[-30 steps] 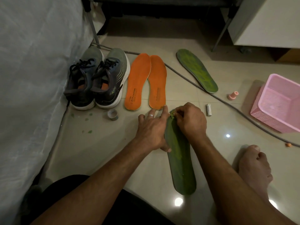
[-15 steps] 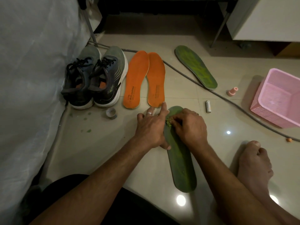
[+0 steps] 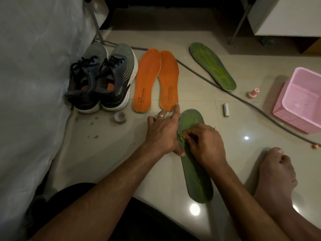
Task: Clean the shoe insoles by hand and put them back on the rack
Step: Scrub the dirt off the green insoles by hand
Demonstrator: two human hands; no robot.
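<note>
A dark green insole [image 3: 197, 180] lies lengthwise on the tiled floor in front of me. My left hand [image 3: 162, 134] rests flat at its left edge with straight fingers, the thumb on the insole and the index tip touching the nearer orange insole [image 3: 169, 79]. My right hand [image 3: 205, 145] sits on the insole's upper half, fingers curled, tips pressed against its surface beside a small heap of green crumbs [image 3: 181, 136]. A second orange insole [image 3: 146, 79] lies next to the first. Another green insole [image 3: 212, 66] lies farther back.
A pair of grey sneakers [image 3: 100, 77] stands left of the orange insoles, against a plastic-covered surface [image 3: 34, 66]. A tape roll [image 3: 119, 117], a battery [image 3: 226, 109], a pink cap [image 3: 253, 93], a grey cable [image 3: 243, 100] and a pink basket [image 3: 298, 101] lie around. My bare foot [image 3: 276, 173] rests at right.
My right hand has slid from the insole's tip down toward its middle, pushing green crumbs along. The insole's tip now shows. My left hand stays in place.
</note>
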